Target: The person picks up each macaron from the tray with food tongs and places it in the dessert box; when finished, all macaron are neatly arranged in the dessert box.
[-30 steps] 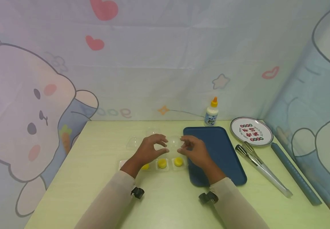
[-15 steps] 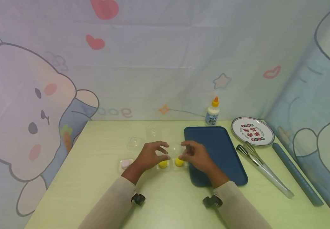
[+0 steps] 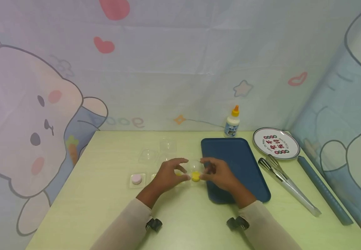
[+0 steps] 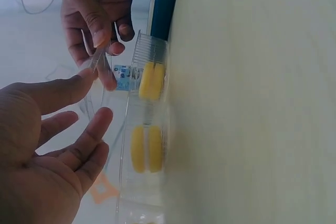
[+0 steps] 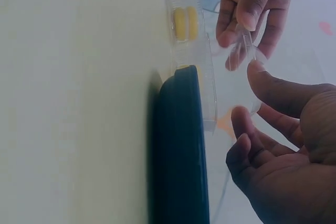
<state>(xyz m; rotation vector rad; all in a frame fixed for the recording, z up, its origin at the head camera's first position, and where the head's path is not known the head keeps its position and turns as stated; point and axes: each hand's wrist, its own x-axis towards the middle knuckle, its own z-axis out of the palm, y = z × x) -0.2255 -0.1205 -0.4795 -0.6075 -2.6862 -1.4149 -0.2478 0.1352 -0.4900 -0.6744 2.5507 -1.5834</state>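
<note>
Both hands pinch a clear plastic lid (image 3: 195,166) from its two sides, the left hand (image 3: 170,174) and the right hand (image 3: 219,174) facing each other. In the left wrist view the thumbs bend onto the lid's near edge. The lid hangs close above the rightmost clear box base, which holds a yellow macaron (image 3: 195,176). Another yellow macaron (image 4: 146,149) sits in the neighbouring base and is mostly covered by the left hand in the head view. Farthest left in the row, a pink macaron (image 3: 136,179) rests in its own clear base.
Several clear lids (image 3: 149,156) lie behind the row. Right of the hands is a dark blue tray (image 3: 239,166), overlapped by the right hand in the head view. Beyond it are a glue bottle (image 3: 232,122), a plate (image 3: 275,143), metal tongs (image 3: 289,187) and a grey-blue bar (image 3: 324,191).
Both hands have shifted to the right and towards the person, carrying the lid over the rightmost yellow macaron. The pink macaron has come into view from behind the left wrist.
</note>
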